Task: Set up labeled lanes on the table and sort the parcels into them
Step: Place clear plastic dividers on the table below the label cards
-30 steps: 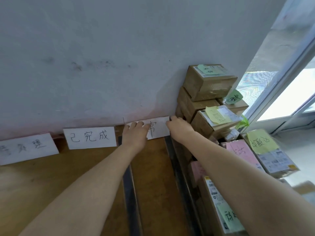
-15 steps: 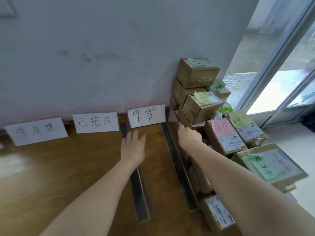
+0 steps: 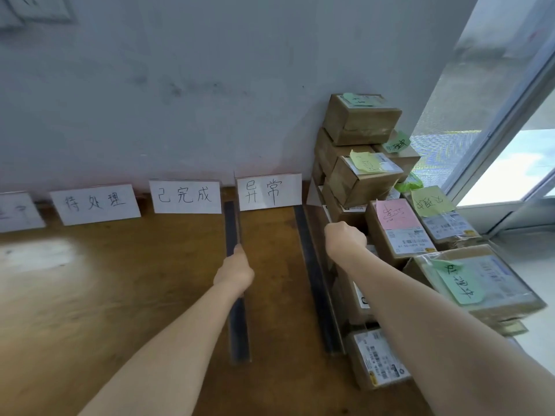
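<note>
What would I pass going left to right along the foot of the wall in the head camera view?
Cut-off white card → 待处理 card → 已完成 card → 异常 card → stacked cardboard parcels → window.

A scuffed pale grey wall [image 3: 210,70] fills the upper frame, with a switch plate [image 3: 36,9] upper left. Daylight enters the window [image 3: 510,163] at right, above a brown wooden surface [image 3: 120,295].
</note>
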Available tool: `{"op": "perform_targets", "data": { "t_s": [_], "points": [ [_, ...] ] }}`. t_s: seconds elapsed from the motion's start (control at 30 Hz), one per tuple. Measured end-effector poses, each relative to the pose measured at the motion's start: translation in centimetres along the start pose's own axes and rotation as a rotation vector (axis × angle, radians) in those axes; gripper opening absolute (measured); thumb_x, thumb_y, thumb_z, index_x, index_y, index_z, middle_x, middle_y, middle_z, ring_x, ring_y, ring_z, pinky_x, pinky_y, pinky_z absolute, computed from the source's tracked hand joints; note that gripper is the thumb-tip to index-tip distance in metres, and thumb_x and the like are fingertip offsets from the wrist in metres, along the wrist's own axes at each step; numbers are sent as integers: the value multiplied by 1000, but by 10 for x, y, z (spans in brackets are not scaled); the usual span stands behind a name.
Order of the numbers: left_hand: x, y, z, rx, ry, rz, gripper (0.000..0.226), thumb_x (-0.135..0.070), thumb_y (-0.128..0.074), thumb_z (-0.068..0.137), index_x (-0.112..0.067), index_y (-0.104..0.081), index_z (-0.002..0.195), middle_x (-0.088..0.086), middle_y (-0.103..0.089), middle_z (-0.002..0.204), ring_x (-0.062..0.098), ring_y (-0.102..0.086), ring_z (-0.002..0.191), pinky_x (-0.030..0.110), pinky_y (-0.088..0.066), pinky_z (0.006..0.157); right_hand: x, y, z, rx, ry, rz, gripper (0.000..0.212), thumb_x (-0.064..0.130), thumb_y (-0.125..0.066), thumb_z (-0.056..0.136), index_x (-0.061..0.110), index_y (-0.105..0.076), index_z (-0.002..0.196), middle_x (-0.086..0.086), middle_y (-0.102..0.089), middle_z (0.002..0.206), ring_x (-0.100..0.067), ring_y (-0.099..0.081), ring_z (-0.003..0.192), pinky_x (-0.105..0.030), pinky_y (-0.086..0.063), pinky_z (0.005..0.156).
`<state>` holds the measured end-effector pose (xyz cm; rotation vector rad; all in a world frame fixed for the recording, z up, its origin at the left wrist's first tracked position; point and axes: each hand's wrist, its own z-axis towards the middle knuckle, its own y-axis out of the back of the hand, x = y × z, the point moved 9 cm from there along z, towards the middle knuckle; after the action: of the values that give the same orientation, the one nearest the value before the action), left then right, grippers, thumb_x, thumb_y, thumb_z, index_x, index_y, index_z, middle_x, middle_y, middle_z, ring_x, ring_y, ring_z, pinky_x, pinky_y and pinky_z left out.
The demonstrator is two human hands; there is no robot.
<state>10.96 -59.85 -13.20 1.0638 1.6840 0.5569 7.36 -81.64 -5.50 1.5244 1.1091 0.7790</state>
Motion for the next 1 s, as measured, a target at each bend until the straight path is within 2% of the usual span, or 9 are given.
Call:
{"op": "perform_targets", "data": {
  "t_s": [0.27, 0.43, 0.53, 0.6, 0.67, 0.8, 1.0],
  "points": [
    [13, 4, -3, 21, -25, -32, 57, -8, -43, 94, -17, -24, 147, 12, -55, 126, 26, -58, 105, 30, -51, 76, 3, -1, 2, -17, 33, -46, 23, 6, -60, 91, 9, -61, 114, -10, -64, 101, -23, -64, 90, -31, -48, 72],
    [15, 2, -4, 34, -21, -64, 56, -12, -46, 94, -21, -25, 146, 9, -58, 117, 24, -62, 89, 30, -56, 63, 5, -5, 4, -10, 40, -79, 25, 7, -61, 91, 9, -61, 116, -10, -64, 103, -24, -65, 94, -34, -54, 83],
    [13, 4, -5, 28, -13, -85, 58, -15, -46, 95, -20, -24, 147, 9, -58, 118, 23, -62, 89, 30, -55, 62, 5, 3, 4, -42, 40, -88, 27, 7, -62, 90, 8, -60, 117, -9, -58, 97, -22, -61, 85, -30, -52, 75],
    [12, 6, -7, 26, 0, -98, 58, -16, -46, 95, -21, -22, 147, 10, -56, 120, 23, -60, 88, 30, -54, 59, 7, 11, 2, -90, 53, -104, 31, 8, -62, 90, 8, -55, 120, -9, -55, 100, -21, -57, 79, -29, -48, 68],
    [12, 6, -11, 33, 26, -109, 55, -17, -45, 95, -22, -24, 146, 10, -55, 116, 25, -60, 86, 33, -57, 56, 13, 17, 0, -144, 99, -114, 35, 9, -62, 90, 9, -51, 124, -9, -55, 107, -23, -60, 84, -29, -45, 64],
    [13, 7, -17, 24, 57, -75, 42, -17, -43, 97, -20, -36, 139, 10, -57, 112, 27, -62, 87, 42, -60, 62, 29, 18, -2, -143, 208, -109, 30, 11, -57, 93, 12, -51, 123, -9, -56, 112, -27, -61, 96, -32, -45, 68],
    [13, 7, -23, 26, 75, -108, 40, -15, -43, 98, -20, -38, 137, 11, -57, 112, 28, -63, 88, 45, -60, 61, 47, 11, -4, -121, 271, -112, 25, 11, -55, 93, 15, -55, 119, -6, -58, 105, -25, -61, 92, -32, -45, 66]
  ]
}}
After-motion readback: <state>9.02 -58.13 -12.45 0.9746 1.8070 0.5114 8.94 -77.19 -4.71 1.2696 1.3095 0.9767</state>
